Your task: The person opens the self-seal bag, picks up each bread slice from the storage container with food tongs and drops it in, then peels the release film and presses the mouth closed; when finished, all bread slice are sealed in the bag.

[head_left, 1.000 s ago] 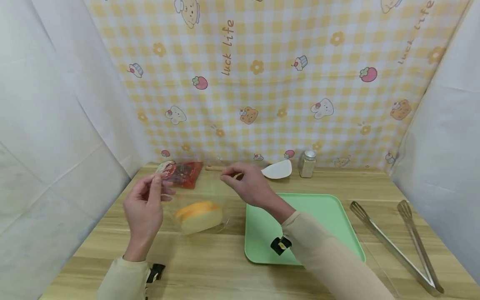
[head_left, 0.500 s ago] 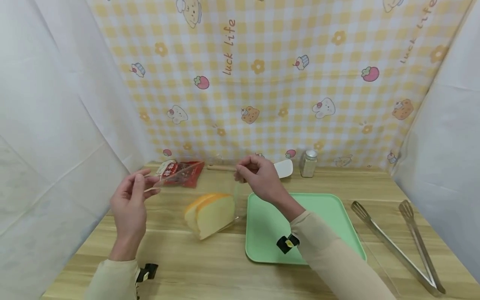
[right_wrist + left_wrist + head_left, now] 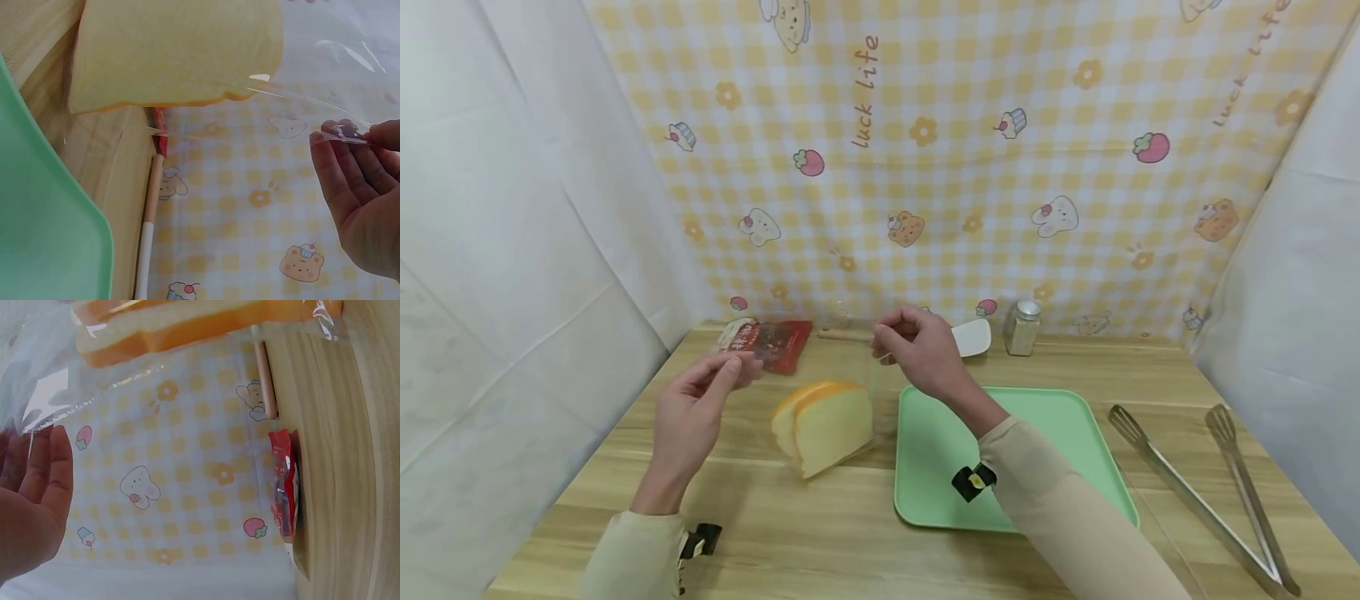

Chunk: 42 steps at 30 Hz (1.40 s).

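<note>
Two bread slices (image 3: pixel 838 425) with orange-brown crusts hang inside a clear plastic bag (image 3: pixel 337 59) above the wooden table. My left hand (image 3: pixel 696 408) pinches the bag's upper left edge between thumb and fingers in the head view. On the other side, my right hand (image 3: pixel 925 354) pinches the upper right edge; the right wrist view shows its thumb against the film with the fingers behind it. Much of the bag is too transparent to make out in the head view. In the left wrist view the left thumb is out of sight and the fingers lie against the film (image 3: pixel 47 394).
A light green tray (image 3: pixel 1022 417) lies beneath the right forearm. Metal tongs (image 3: pixel 1198 504) lie spread at the right. Along the back are a red packet (image 3: pixel 784 346), a spatula (image 3: pixel 972 337) with a white head, and a glass jar (image 3: pixel 1023 329) with a silver lid.
The bread has swung from lying flat to nearly upright in the bag. My right hand moved slightly right; my left hand went left, spreading the bag, then came back right.
</note>
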Tool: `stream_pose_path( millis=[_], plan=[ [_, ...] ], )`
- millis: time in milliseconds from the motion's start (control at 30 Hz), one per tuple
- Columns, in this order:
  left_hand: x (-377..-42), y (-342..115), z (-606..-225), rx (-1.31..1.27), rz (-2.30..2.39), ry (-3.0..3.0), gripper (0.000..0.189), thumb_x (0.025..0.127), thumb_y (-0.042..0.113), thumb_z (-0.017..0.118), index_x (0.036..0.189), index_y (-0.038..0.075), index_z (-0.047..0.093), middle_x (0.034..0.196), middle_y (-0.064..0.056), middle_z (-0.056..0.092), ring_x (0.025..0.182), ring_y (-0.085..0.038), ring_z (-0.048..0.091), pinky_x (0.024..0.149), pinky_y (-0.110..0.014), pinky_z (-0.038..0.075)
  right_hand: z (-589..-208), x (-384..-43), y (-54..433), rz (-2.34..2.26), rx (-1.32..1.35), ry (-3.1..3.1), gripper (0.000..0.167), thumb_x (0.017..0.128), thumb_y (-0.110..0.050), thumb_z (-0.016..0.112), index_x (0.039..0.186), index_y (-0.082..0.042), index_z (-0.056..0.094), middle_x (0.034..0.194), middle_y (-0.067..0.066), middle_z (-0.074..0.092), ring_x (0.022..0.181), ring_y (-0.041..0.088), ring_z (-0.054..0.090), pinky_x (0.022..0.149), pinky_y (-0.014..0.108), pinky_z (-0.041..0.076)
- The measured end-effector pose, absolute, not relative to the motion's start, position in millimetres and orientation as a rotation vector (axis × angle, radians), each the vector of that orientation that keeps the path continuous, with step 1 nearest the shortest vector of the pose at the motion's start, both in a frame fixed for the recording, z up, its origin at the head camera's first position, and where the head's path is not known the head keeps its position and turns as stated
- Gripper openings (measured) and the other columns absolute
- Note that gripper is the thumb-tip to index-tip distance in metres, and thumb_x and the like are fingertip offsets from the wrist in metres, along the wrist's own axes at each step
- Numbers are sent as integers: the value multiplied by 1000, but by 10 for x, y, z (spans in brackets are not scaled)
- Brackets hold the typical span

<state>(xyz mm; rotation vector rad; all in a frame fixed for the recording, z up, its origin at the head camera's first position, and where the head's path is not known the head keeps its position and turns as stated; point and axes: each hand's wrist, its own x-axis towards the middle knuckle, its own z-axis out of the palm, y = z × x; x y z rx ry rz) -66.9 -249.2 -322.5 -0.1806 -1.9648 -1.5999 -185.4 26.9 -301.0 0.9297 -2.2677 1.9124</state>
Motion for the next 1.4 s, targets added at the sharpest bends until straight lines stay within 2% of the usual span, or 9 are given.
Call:
stream_pose_path(
  millis=[133, 233, 400, 633, 767, 933, 1033, 1233, 1400],
  plan=[
    [-661, -2488, -3150, -189, -1672, -1877, 23, 108, 7, 58, 112, -9, 75, 89, 1, 81, 80, -10, 78, 74, -23, 63, -2939, -1859, 292, 1831, 958, -2284, 13, 105, -12, 64, 102, -3, 73, 90, 15, 78, 80, 22, 74, 77, 38, 63],
    [-643, -2506, -3071, -282, -1715, -1793, 21, 107, 3, 58, 108, -10, 75, 86, -3, 81, 72, -12, 77, 67, -23, 62, -2850, -1837, 335, 1793, 1002, -2270, 13, 104, -12, 65, 101, -3, 74, 91, 12, 78, 81, 15, 71, 80, 36, 60],
    [-627, -2507, -2940, -270, -1717, -1770, 21, 106, 4, 61, 106, -12, 74, 83, -4, 80, 70, -14, 77, 63, -24, 62, -2747, -1799, 397, 1827, 1081, -2230, 12, 103, -10, 67, 100, -2, 75, 94, 13, 76, 83, 16, 67, 78, 31, 55],
    [-693, -2575, -3088, -78, -1768, -1850, 20, 106, 12, 64, 107, -3, 76, 84, 0, 79, 71, -13, 77, 65, -26, 63, -2957, -1851, 373, 1917, 1091, -2272, 13, 100, -11, 72, 101, 0, 78, 97, 11, 78, 88, 12, 73, 89, 42, 61],
    [-707, -2592, -3135, -60, -1791, -1858, 16, 106, 12, 65, 108, 3, 77, 87, -1, 80, 73, -13, 78, 65, -26, 63, -3026, -1859, 366, 1915, 1121, -2288, 14, 100, -12, 72, 103, 1, 78, 96, 13, 77, 87, 15, 72, 84, 35, 60],
    [-731, -2598, -3123, -89, -1766, -1890, 16, 106, 14, 65, 111, 4, 77, 89, -3, 81, 75, -12, 78, 67, -28, 64, -3008, -1880, 333, 1917, 1115, -2297, 19, 99, -13, 73, 114, -2, 77, 96, 13, 78, 85, 19, 73, 80, 33, 60],
    [-742, -2603, -3120, -102, -1762, -1898, 15, 106, 13, 65, 110, 6, 77, 89, -2, 81, 76, -11, 77, 67, -28, 64, -2980, -1890, 302, 1939, 1116, -2279, 22, 100, -13, 72, 117, -1, 77, 96, 14, 78, 87, 26, 74, 81, 35, 62],
    [-751, -2628, -3102, -126, -1787, -1881, 15, 106, 11, 65, 108, 4, 78, 88, 1, 80, 77, -12, 78, 67, -28, 64, -2967, -1922, 271, 1988, 1103, -2207, 16, 100, -7, 71, 109, 4, 79, 94, 18, 79, 90, 47, 73, 79, 38, 65],
    [-743, -2647, -3075, -130, -1802, -1826, 15, 103, 6, 67, 108, -5, 76, 88, -2, 80, 78, -12, 78, 69, -28, 64, -2954, -1932, 277, 1990, 1092, -2211, 19, 101, -8, 69, 110, 5, 79, 93, 18, 79, 82, 28, 76, 78, 37, 65]
  ],
)
